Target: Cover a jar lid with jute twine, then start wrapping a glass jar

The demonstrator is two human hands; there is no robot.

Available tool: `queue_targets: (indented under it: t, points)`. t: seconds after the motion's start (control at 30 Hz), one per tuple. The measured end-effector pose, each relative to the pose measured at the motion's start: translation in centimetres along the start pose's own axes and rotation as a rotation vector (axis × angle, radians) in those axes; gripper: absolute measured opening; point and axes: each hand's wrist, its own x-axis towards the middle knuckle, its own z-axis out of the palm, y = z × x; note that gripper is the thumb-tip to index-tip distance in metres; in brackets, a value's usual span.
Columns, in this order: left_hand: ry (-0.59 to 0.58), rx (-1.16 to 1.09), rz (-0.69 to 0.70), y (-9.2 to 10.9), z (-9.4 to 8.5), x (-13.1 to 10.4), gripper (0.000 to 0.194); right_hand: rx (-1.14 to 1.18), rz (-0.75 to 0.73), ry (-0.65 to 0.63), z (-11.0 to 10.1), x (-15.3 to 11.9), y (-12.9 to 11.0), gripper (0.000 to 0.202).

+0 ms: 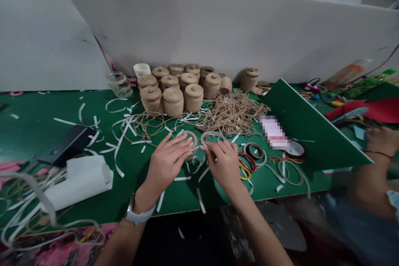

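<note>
My left hand [168,158], a watch on its wrist, bends over a round, glassy-looking ring-shaped object [190,135], partly hidden by the fingers. Its fingertips pinch one part of a narrow pale strip [214,134]. My right hand [222,160] grips the same strip between thumb and fingers, and the strip curves up in a loop above that hand. The two hands' fingertips are close together but apart. Beside my right hand lie scissors with red and yellow handles [249,162]. White strip scraps [201,200] lie around both hands.
Several twine-wrapped lidded jars [173,102] stand at the back by a heap of twine [235,114]. A tape roll [253,151] and a slanted green board [311,126] are at right. A white roll [77,183] lies left. A co-worker's arm [380,145] shows far right.
</note>
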Motion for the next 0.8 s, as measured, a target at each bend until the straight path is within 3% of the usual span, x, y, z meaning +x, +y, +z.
queue_targets:
  t: [0.3, 0.57, 0.7, 0.8]
  points:
    - [-0.061, -0.076, -0.031, -0.6, -0.3, 0.2, 0.023, -0.027, -0.041, -0.034, 1.0, 1.1, 0.3, 0.02]
    - [-0.235, -0.138, 0.019, -2.7, -2.3, 1.2, 0.027, 0.0, 0.014, -0.096, 0.7, 1.4, -0.1, 0.025]
    - [-0.238, -0.08, -0.005, -3.0, -2.8, 0.9, 0.036, 0.15, 0.069, -0.17, 0.4, 1.1, -0.8, 0.034]
    - [-0.184, 0.044, -0.026, -2.0, -1.9, 0.5, 0.04, 0.25, 0.109, -0.197, 0.4, 0.8, -1.2, 0.036]
